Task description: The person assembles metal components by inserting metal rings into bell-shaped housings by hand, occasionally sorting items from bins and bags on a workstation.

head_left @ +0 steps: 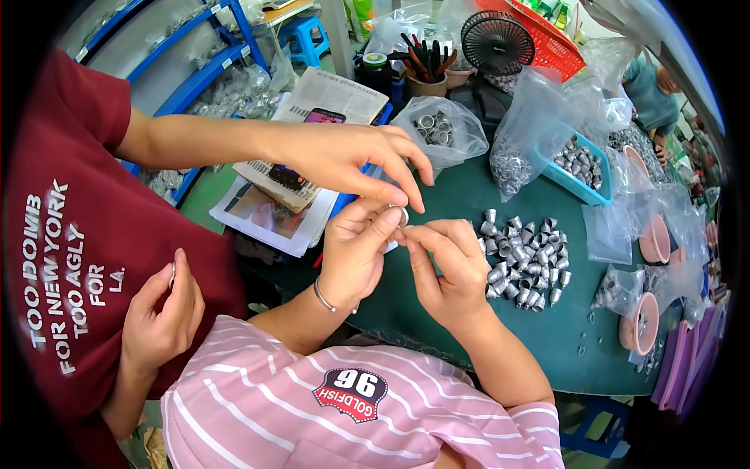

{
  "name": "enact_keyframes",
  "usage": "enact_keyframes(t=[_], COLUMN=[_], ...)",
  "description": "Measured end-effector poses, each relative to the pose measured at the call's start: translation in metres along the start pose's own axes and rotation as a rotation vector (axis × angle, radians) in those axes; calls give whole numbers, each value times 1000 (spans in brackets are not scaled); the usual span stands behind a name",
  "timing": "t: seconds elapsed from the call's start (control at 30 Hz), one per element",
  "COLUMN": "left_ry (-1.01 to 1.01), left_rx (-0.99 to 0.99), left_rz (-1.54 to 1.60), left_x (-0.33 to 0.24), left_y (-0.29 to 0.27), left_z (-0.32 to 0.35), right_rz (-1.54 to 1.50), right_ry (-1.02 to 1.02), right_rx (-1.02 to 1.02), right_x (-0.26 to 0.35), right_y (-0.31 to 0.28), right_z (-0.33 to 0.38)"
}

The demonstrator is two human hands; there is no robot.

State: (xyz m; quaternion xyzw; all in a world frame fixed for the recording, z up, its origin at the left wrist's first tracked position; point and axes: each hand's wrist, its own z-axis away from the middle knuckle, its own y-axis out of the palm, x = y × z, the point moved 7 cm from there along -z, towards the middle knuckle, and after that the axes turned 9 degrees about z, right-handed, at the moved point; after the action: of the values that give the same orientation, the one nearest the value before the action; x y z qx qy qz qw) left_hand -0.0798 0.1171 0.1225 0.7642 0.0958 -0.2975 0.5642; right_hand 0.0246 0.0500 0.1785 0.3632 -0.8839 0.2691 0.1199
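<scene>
In front of my chest, my left hand (355,242), with a silver bangle (323,295) at its wrist, pinches a small round metal piece (403,216). Close against it, the fingertips of my right hand (449,270) are pressed together at the piece's lower edge; what they grip is too small to make out. A co-worker's hand (355,162) reaches in from the left, just above my fingers. That person's other hand (168,309) holds a small shiny metal piece (172,273). Right of my right hand, several small grey metal cups (531,258) lie heaped on the green tabletop (574,344).
Behind the heap stand a bag of metal rings (439,129), a blue basket (601,191) of metal parts and a black fan (498,43). Newspapers (332,90) and a phone (287,177) lie at the left. Pink bowls (639,324) line the right side. Pliers (426,59) stand at the back.
</scene>
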Motion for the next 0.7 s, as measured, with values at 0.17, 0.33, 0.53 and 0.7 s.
enact_keyframes(t=[0.17,0.33,0.53,0.7], left_ry=[370,542,591,526], left_rx=[150,189,297,209], left_rz=[-411,-604,-712,-608], left_x=[-25,-33,-37,-41], left_y=[13,18,16,16], left_z=[2,7,9,10], right_rz=[-21,-72,-95,-84], right_ry=[27,105,124,133], right_rx=[44,65,79,136], right_x=[1,-4,-4,-2], right_y=[4,5,6,14], right_z=[1,3,0,-2])
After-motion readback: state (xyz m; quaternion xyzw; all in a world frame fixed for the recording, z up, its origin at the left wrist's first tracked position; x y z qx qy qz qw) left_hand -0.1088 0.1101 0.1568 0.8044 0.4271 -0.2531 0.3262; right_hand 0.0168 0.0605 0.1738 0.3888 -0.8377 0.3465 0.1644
